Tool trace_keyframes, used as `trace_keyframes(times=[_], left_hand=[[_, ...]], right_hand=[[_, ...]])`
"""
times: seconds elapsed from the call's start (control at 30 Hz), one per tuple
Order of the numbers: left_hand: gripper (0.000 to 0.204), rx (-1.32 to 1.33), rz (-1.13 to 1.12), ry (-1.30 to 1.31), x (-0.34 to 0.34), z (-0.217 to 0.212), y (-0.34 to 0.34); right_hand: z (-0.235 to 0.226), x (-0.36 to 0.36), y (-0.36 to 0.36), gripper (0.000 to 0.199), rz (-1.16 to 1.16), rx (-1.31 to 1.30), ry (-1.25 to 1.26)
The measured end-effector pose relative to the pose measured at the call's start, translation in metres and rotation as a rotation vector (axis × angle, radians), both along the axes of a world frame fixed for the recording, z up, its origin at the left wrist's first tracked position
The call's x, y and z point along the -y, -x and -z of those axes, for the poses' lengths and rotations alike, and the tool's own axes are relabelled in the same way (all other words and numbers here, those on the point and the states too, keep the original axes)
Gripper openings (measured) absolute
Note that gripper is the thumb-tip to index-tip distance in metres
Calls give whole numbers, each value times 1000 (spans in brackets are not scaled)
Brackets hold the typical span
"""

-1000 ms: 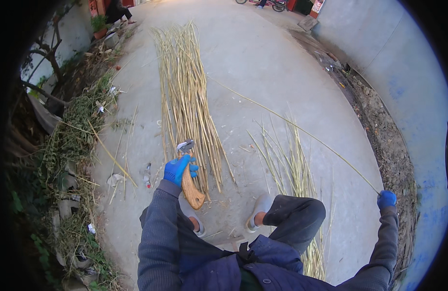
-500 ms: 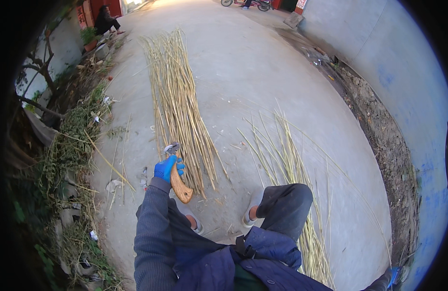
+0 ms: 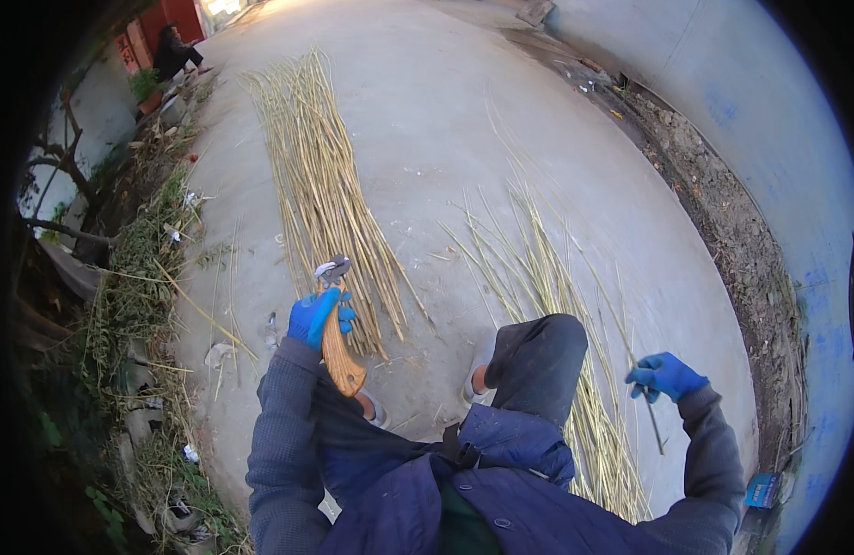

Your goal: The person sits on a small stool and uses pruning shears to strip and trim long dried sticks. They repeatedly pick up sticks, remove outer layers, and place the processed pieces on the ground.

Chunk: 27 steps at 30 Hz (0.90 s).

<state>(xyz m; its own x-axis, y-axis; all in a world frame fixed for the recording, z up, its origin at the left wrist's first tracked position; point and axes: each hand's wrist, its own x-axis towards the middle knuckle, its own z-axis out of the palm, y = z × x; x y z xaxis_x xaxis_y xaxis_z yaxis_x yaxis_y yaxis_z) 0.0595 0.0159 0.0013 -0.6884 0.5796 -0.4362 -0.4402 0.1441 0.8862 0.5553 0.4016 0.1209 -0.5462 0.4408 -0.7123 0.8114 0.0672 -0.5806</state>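
- Head view, looking down: our left hand point(image 3: 318, 316), in a blue glove, has its fingers wrapped fully round the wooden handle of a knife point(image 3: 335, 335); the pale handle end points back toward our body and the short metal blade points away, toward the ground ahead.
- The knife sits just above our left knee, at the near end of the left bundle of stalks point(image 3: 327, 199), over it but, as far as we can tell, not touching it.
- Our right hand point(image 3: 664, 376), also gloved in blue, is closed round a single thin stalk point(image 3: 645, 400); the stalk passes through the fist, its lower end hanging below the hand and its upper part running up across the concrete.
- This hand is held out to our right, well apart from the knife, above the right bundle of stalks point(image 3: 549, 282).
- Both bundles lie lengthwise on the concrete ground point(image 3: 427, 111), the left one tidy, the right one loosely fanned beside our right leg.
- Along the left edge runs a strip of weeds and litter point(image 3: 135, 305); along the right, a strip of bare earth point(image 3: 732, 222) at the foot of a blue wall point(image 3: 778, 120).
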Motion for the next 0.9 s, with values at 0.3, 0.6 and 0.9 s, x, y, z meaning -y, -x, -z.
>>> trace_keyframes(times=[0.3,0.6,0.9], left_hand=[[42,196,318,-42,40,-65,-121],[34,376,442,88,74,-65,-179],[35,327,503,125,77,-51,-183]], right_hand=[[72,82,249,36,-215,-368,350],[123,133,343,39,-185,-528,464],[114,161,349,38,-195,-536,433]])
